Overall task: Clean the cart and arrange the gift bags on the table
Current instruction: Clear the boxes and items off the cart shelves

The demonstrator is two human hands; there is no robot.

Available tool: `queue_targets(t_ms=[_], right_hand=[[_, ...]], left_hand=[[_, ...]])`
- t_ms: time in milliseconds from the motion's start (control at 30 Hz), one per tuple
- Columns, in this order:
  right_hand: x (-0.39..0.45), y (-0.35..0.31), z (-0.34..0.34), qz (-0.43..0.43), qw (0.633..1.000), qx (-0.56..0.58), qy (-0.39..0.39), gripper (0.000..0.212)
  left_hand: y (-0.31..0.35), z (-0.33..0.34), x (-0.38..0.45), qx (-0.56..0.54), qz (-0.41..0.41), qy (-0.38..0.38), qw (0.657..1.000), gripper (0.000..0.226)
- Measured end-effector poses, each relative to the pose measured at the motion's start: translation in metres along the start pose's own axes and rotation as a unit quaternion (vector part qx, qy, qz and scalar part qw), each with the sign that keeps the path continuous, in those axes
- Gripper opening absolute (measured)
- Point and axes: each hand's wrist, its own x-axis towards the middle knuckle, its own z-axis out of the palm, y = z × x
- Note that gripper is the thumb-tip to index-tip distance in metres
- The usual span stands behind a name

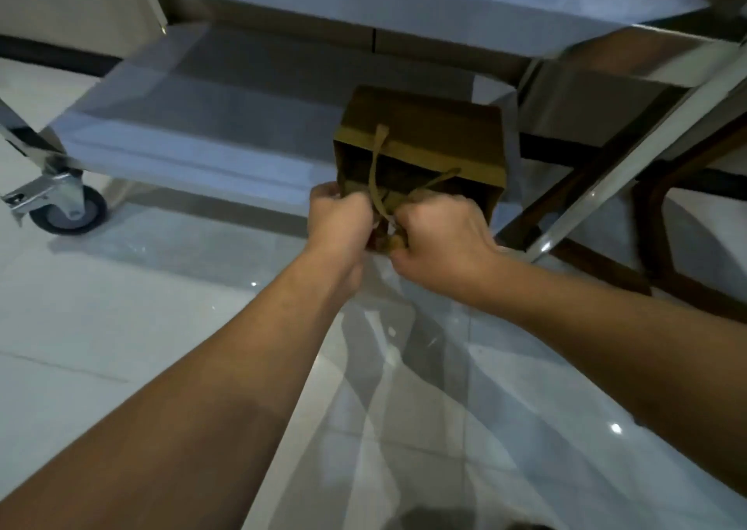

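Where the steel cart and its caster stand on glossy floor tiles, brown gift bag mouth toward camera, left hand and right hand both gripping its ribbon handles.

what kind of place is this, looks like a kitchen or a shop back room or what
Hard to say for sure, but probably a service or back-of-house area in a restaurant, hotel or shop. Clues: a stainless steel cart on a caster wheel, a glossy tiled floor, and both hands holding a brown paper gift bag.
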Motion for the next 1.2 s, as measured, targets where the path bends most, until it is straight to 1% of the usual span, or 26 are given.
queue_targets(t_ms=[33,100,200,267,367,467,533,567,633,700,733,800,833,867,967,1033,1100,1133,1200], right_hand=[[-0.01,-0.007,0.0,-0.01,1.0,-0.021,-0.014,0.014],[-0.029,-0.018,-0.007,-0.016,0.997,-0.037,-0.059,0.01],[-0.051,-0.029,-0.039,0.023,0.997,-0.017,-0.068,0.018],[-0.066,-0.036,-0.065,0.061,0.994,0.002,-0.09,0.016],[-0.08,-0.058,-0.117,0.09,0.985,0.029,-0.145,0.014],[-0.075,-0.071,-0.177,0.163,0.97,0.058,-0.17,0.016],[-0.069,-0.079,-0.218,0.21,0.953,0.072,-0.204,0.008],[-0.069,-0.086,-0.239,0.214,0.949,0.073,-0.219,0.007],[-0.072,-0.108,-0.279,0.206,0.948,0.074,-0.229,0.011],[-0.078,-0.137,-0.32,0.196,0.949,0.087,-0.233,0.009],[-0.082,-0.153,-0.342,0.197,0.942,0.119,-0.243,0.009],[-0.082,-0.191,-0.39,0.208,0.916,0.216,-0.264,0.012],[-0.081,-0.212,-0.416,0.201,0.906,0.25,-0.277,0.017],[-0.079,-0.232,-0.441,0.175,0.901,0.266,-0.294,0.021],[-0.061,-0.287,-0.513,0.086,0.909,0.265,-0.311,0.03],[-0.043,-0.315,-0.561,0.039,0.913,0.265,-0.306,0.032],[-0.024,-0.345,-0.611,0.001,0.915,0.285,-0.285,0.032],[-0.018,-0.36,-0.634,-0.022,0.916,0.298,-0.268,0.034],[-0.012,-0.387,-0.681,-0.078,0.92,0.304,-0.236,0.036]], left_hand=[[-0.003,-0.003,-0.01,0.003,-0.023,0.004,1.0,0.045],[-0.009,-0.011,-0.035,0.054,-0.071,0.012,0.996,0.045],[0.0,-0.024,-0.079,0.145,-0.145,0.025,0.978,0.054],[0.021,-0.032,-0.107,0.171,-0.174,0.037,0.969,0.056],[0.069,-0.038,-0.148,0.174,-0.199,0.044,0.963,0.049],[0.132,-0.039,-0.186,0.19,-0.211,0.018,0.959,0.031],[0.179,-0.043,-0.208,0.194,-0.21,0.003,0.958,0.016],[0.204,-0.045,-0.219,0.197,-0.209,0.003,0.958,0.013],[0.254,-0.056,-0.24,0.205,-0.193,0.003,0.959,0.021],[0.3,-0.072,-0.265,0.217,-0.174,-0.004,0.961,0.031],[0.319,-0.081,-0.281,0.226,-0.165,-0.006,0.96,0.032],[0.355,-0.103,-0.314,0.256,-0.146,-0.004,0.956,0.033],[0.372,-0.115,-0.332,0.28,-0.139,-0.005,0.95,0.034],[0.388,-0.127,-0.351,0.312,-0.133,-0.006,0.941,0.035],[0.433,-0.16,-0.397,0.381,-0.122,-0.018,0.916,0.04],[0.467,-0.179,-0.421,0.419,-0.106,-0.02,0.902,0.035],[0.506,-0.194,-0.441,0.457,-0.074,0.012,0.886,0.025],[0.526,-0.199,-0.45,0.468,-0.053,0.04,0.881,0.024],[0.568,-0.205,-0.473,0.459,-0.023,0.093,0.883,0.025]])
